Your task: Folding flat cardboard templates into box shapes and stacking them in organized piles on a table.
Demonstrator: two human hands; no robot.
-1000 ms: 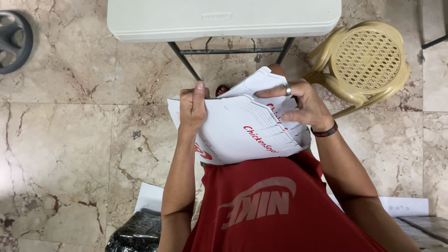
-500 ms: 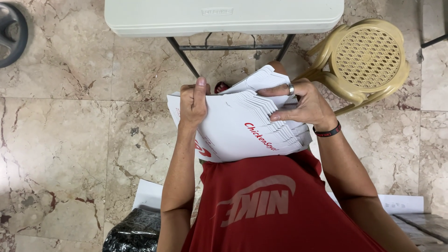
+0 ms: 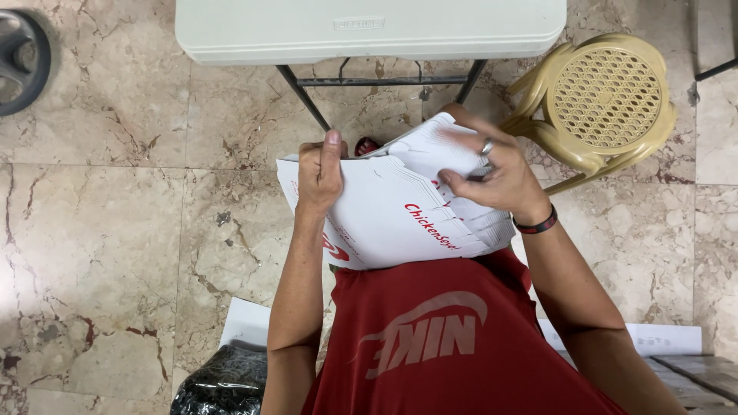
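Left hand (image 3: 320, 170) grip pinches the white flat-box stack (image 3: 392, 219) edge; right hand (image 3: 492, 180) grip pinches its top sheets, above marble floor (image 3: 115, 230)

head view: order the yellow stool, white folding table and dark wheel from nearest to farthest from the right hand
From the right hand:
1. Yellow stool, just beyond it to the right.
2. White folding table, ahead at the top.
3. Dark wheel, far top-left corner.
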